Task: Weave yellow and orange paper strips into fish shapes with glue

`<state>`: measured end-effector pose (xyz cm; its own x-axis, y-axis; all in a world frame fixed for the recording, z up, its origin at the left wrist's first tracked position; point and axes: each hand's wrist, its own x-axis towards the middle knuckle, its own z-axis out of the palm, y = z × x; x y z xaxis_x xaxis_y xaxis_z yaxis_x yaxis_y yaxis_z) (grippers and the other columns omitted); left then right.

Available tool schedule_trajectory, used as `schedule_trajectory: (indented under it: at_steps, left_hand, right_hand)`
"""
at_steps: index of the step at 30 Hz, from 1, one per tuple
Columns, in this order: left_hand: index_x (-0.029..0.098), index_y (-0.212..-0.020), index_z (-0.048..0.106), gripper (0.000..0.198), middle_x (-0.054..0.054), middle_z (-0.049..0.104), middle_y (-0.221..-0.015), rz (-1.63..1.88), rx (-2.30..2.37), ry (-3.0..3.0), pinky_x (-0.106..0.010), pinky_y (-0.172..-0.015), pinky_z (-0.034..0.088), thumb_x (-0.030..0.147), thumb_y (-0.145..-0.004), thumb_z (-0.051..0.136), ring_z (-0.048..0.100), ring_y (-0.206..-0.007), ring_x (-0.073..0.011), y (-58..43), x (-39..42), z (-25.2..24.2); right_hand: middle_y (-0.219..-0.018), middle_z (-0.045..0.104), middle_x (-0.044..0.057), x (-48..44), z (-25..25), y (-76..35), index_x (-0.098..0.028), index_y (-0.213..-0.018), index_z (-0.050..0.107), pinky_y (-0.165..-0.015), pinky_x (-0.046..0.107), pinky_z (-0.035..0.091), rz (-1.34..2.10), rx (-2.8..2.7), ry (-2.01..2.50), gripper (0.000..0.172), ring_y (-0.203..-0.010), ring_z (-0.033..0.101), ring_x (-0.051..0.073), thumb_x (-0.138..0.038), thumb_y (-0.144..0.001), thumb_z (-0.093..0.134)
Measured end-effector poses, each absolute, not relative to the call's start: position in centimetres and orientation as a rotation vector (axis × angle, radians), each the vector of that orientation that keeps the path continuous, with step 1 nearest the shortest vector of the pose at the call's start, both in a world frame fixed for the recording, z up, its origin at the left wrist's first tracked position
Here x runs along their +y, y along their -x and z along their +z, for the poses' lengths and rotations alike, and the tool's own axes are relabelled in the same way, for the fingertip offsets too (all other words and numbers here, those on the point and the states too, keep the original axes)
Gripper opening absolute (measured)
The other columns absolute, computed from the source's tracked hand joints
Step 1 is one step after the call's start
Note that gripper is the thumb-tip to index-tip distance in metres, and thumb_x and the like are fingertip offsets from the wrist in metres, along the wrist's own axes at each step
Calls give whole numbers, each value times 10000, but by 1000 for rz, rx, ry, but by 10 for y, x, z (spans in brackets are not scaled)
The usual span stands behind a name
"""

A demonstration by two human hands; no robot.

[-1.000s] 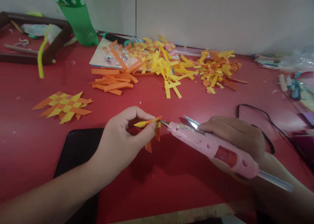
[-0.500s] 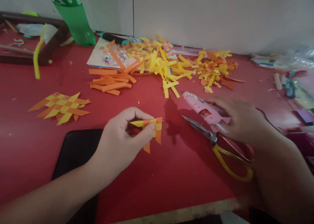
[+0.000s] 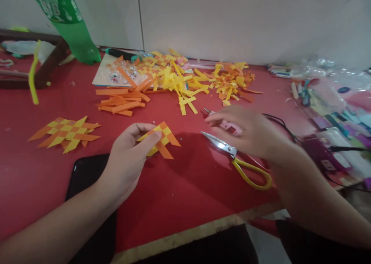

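My left hand point(image 3: 129, 156) pinches a small woven paper piece point(image 3: 164, 134) in orange and yellow checks, with pointed strip ends, above the red table. My right hand point(image 3: 249, 131) is blurred and passes in front of a pink glue gun point(image 3: 231, 127), which seems to lie on the table. Its finger and thumb are apart, with the gun's body showing between them. Beneath that hand lie scissors point(image 3: 220, 144) with yellow handles point(image 3: 251, 173). A tiny googly eye point(image 3: 181, 139) lies between the hands. At the left rests a woven paper fish point(image 3: 68, 132) with two eyes.
Orange paper strips point(image 3: 121, 102), yellow strips point(image 3: 178, 78) and a heap of scraps point(image 3: 234, 78) lie along the back. A green bottle point(image 3: 78, 40) stands back left. A black phone point(image 3: 87, 175) lies under my left arm. Plastic bags and a cable point(image 3: 279, 121) are at the right.
My right hand has lowered the glue gun and moved forward over it, its grip loosened. My left hand has tilted the woven piece, showing more of its checks. The view has shifted right.
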<state>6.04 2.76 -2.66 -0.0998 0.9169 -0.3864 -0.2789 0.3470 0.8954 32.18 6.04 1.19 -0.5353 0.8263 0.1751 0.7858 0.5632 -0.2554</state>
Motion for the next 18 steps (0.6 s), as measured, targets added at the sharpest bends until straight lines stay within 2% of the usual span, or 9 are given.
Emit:
schedule_trajectory:
  at_steps: [3, 6, 14, 18]
  left_hand:
    - [187, -808, 601, 290, 24, 621, -789, 1160, 1265, -682, -141, -490, 429, 287, -668, 835, 548, -629, -78, -61, 28, -28]
    - [182, -803, 607, 284, 22, 626, -798, 1181, 1274, -681, -145, -525, 441, 275, -660, 835, 559, -660, -82, -60, 29, -29]
    - [201, -840, 617, 269, 41, 637, -771, 1148, 1259, -756, -147, -513, 444, 321, -713, 821, 544, -608, -66, -60, 25, -31]
    - [205, -843, 612, 261, 57, 617, -720, 1107, 1253, -790, -156, -501, 460, 337, -735, 810, 528, -559, -60, -62, 23, -31]
  right_hand:
    - [-876, 696, 41, 63, 0, -285, -200, -921, 687, -807, 326, 451, 331, -2667, 1134, 127, -864, 615, 186, -250, -946, 574]
    - [-883, 651, 47, 73, -13, -271, -184, -878, 702, -798, 321, 420, 316, -2677, 1119, 66, -877, 569, 185, -198, -901, 642]
    - [-885, 597, 48, 72, -31, -265, -181, -814, 680, -814, 348, 373, 291, -2598, 1057, 158, -856, 479, 182, -163, -925, 569]
    - [-947, 609, 66, 70, -35, -266, -167, -871, 648, -854, 362, 377, 357, -2588, 1121, 90, -929, 482, 200, -162, -925, 576]
